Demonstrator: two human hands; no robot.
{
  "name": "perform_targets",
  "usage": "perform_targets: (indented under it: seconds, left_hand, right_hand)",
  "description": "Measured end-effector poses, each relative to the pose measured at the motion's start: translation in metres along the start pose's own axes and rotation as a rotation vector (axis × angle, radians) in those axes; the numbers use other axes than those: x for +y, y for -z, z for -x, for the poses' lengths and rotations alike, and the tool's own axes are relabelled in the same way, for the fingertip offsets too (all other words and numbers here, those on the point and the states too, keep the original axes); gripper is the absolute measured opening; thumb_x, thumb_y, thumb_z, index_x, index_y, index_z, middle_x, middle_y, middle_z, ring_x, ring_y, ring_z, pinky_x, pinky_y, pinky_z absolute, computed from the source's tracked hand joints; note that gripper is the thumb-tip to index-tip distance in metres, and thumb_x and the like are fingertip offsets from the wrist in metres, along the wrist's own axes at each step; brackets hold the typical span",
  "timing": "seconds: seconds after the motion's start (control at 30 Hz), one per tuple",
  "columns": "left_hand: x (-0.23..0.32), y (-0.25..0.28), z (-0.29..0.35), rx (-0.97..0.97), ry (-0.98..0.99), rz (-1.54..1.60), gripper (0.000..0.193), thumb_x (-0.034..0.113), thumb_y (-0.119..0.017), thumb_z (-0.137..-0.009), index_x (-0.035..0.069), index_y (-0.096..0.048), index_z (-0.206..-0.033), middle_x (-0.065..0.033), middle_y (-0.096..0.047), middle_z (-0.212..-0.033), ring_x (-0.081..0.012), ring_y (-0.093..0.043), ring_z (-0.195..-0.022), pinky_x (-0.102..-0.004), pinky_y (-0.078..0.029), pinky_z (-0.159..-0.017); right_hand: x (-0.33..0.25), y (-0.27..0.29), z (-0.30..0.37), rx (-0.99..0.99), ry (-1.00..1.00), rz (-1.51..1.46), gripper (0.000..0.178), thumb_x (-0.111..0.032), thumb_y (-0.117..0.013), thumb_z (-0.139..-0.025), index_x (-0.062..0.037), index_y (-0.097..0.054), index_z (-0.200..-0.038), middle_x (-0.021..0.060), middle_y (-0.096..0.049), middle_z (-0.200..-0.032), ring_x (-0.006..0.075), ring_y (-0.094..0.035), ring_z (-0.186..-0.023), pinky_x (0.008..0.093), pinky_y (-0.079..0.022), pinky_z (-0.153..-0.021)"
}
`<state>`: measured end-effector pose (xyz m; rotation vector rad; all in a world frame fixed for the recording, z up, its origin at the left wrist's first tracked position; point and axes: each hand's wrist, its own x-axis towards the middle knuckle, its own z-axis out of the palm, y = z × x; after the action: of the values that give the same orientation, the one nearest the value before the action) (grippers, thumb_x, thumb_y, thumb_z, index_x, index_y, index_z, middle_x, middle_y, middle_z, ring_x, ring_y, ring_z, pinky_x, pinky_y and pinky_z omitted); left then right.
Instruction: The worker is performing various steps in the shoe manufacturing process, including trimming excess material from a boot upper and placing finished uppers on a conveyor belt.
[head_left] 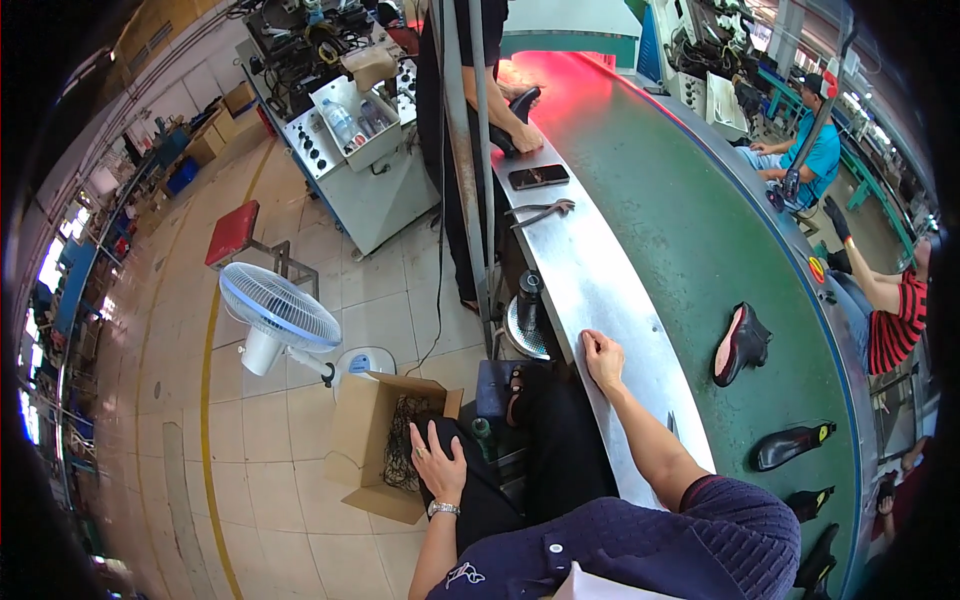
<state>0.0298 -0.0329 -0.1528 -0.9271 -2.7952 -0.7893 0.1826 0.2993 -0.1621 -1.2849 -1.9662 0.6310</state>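
My left hand [437,462] rests on my thigh, fingers spread and holding nothing. Beside it stands an open cardboard box [352,440] with a tangle of dark cord-like strands [402,445] inside. My right hand [604,362] lies on the inner edge of the metal ledge [640,320], its fingers curled in with nothing showing in them. A thin dark pointed item [672,425] lies on the ledge close to my right forearm. Farther up the ledge are pincers [542,212] and a dark phone [538,177].
Right of the ledge runs a green conveyor [660,210] carrying a black shoe [740,345] and several more black shoes [790,447]. Ahead, a co-worker's hands hold a black shoe [517,115]. A metal post [465,150], fan [280,308] and red stool [232,235] stand to the left.
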Motion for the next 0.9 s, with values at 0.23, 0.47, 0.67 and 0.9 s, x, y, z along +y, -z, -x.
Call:
perform_targets:
  seconds: [0.23,0.47,0.67,0.9]
  left_hand:
    - [-0.003,0.001,0.001,0.001,0.012,-0.007,0.056,0.032,-0.06,-0.089,0.005,-0.047,-0.137,-0.021,-0.029,-0.152,-0.0377,-0.036,-0.134,-0.0477,-0.034,-0.105]
    - [0.001,-0.001,-0.003,0.003,-0.036,0.029,0.055,0.028,-0.062,-0.089,0.003,-0.048,-0.136,-0.0255,-0.032,-0.149,-0.0399,-0.037,-0.133,-0.048,-0.035,-0.106]
    - [0.003,0.001,0.0,-0.021,0.028,-0.012,0.054,0.031,-0.06,-0.091,0.006,-0.048,-0.137,-0.023,-0.033,-0.15,-0.0411,-0.041,-0.13,-0.0492,-0.038,-0.102]
    - [-0.005,-0.007,0.001,-0.022,-0.008,-0.062,0.054,0.033,-0.058,-0.091,0.005,-0.047,-0.137,-0.0223,-0.033,-0.15,-0.0404,-0.043,-0.129,-0.0489,-0.04,-0.099]
  right_hand:
    - [0.001,-0.005,0.003,-0.01,-0.03,-0.002,0.022,-0.03,-0.061,-0.09,-0.0131,-0.074,-0.095,0.0144,-0.068,-0.075,0.0309,-0.066,-0.07,0.0403,-0.05,-0.066]
    - [0.003,0.001,0.001,0.01,-0.029,-0.017,0.023,-0.03,-0.06,-0.091,-0.0123,-0.073,-0.098,0.0143,-0.069,-0.08,0.0299,-0.067,-0.075,0.0383,-0.051,-0.067]
    - [-0.004,0.0,0.002,0.01,-0.1,-0.051,0.026,-0.031,-0.059,-0.09,-0.0118,-0.073,-0.1,0.0152,-0.07,-0.086,0.0317,-0.068,-0.081,0.0402,-0.052,-0.071]
    - [-0.004,0.004,0.0,-0.048,-0.074,-0.073,0.025,-0.03,-0.057,-0.091,-0.0127,-0.072,-0.098,0.0134,-0.07,-0.086,0.0325,-0.067,-0.083,0.0429,-0.052,-0.073]
